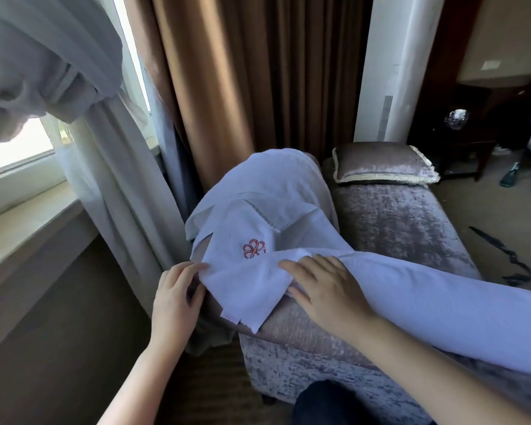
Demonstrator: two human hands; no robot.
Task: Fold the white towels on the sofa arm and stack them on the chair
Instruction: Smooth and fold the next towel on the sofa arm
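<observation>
Brown curtains point(227, 87) hang behind a grey velvet sofa point(396, 228), with a sheer white curtain point(114, 179) and a pale window sill point(28, 228) off to the left. A fringed cushion point(380, 164) lies at the far end of the sofa seat, in front of a white column point(390, 72).

We stand at the near end, over the sofa arm point(288, 326), where the white towels are piled. A lower towel point(258, 185) is draped over the far part of the arm and hangs off its left side. On top of it lies the emblem towel point(246, 277), flat and turned at an angle, with its red emblem point(253, 248) facing up and its near corner hanging past the front edge of the arm. A long towel point(442, 296) runs from under our right hand away to the right edge of the view.

Our left hand point(178, 289) is at the left edge of the emblem towel, its fingertips on top and its thumb at the side, pinching that edge. Our right hand point(322, 289) lies palm down on the right side of the same towel, its fingers straight and slightly apart, pressing the cloth onto the arm.

A dark strap point(503, 250) lies on the carpet beyond the right side of the sofa.
</observation>
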